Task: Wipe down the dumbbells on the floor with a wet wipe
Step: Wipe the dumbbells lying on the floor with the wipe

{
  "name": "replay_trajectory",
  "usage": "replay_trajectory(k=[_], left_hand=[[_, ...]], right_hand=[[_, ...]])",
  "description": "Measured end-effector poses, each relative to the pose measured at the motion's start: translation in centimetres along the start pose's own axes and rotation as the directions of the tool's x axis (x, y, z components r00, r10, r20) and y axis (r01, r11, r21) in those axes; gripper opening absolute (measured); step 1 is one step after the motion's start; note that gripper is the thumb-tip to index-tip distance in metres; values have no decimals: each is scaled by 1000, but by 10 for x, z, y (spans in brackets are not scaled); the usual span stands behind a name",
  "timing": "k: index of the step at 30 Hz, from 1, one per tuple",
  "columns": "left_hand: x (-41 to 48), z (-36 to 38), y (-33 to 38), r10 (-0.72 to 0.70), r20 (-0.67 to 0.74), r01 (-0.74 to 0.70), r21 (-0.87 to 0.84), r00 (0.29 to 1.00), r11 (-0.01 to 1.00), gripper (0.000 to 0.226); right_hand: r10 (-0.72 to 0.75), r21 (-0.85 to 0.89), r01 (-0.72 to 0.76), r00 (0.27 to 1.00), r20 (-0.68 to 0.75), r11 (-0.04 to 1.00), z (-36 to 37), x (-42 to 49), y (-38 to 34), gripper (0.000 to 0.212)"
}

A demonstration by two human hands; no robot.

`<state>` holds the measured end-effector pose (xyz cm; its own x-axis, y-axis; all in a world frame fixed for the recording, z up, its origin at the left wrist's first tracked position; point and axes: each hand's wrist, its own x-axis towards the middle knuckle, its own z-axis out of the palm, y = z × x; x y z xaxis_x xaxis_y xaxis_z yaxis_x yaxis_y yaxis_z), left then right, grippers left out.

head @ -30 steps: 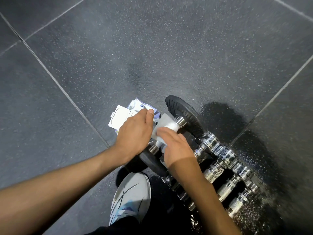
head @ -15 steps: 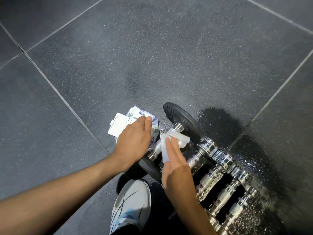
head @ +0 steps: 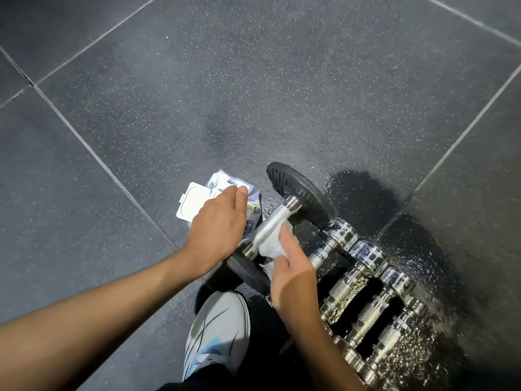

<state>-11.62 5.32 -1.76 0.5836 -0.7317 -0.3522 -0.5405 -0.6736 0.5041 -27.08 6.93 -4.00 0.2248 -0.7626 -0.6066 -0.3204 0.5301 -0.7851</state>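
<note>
You have one black-plate dumbbell (head: 300,193) on the floor (head: 282,94), lying at a slant with its knurled handle (head: 272,221) bare between the two plates. Just to its right, four chrome dumbbells (head: 366,314) lie side by side in a row; blur at the far edge may hide more. There is one wet wipe (head: 270,245), one pack of wipes (head: 225,183) with its white lid (head: 194,201) flipped open, and one shoe (head: 217,331) of yours below the hands.

Your right hand (head: 293,280) pinches the wet wipe, crumpled, and holds it against the underside of the handle near the close plate. The forefinger lies straight along the wipe, pointing up the bar, with the thumb curled in beside it and the other fingers folded under.

Your left hand (head: 217,230) lies palm down, its back to the camera, over the pack of wipes and just beside the near end of the handle. The thumb reaches straight across the pack. The fingers are hidden beneath the hand, so you cannot tell whether it grips anything or only rests there.

Both forearms come in from the lower edge, the left one long and slanted from the lower left, the right one steeper from below. The floor around the chrome dumbbells shines wet.
</note>
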Motion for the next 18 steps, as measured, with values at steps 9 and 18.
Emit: replay_trajectory(k=[9,18], left_hand=[[0,0,0,11,-6,-11,5,1000,1000,47],[0,-1,1,42,-2,-42,4,999,999,48]], right_hand=[[145,68,-156,978,149,985,1,-6,-5,49],[147,250,-186,975,169,950,-29,9,-22,48]])
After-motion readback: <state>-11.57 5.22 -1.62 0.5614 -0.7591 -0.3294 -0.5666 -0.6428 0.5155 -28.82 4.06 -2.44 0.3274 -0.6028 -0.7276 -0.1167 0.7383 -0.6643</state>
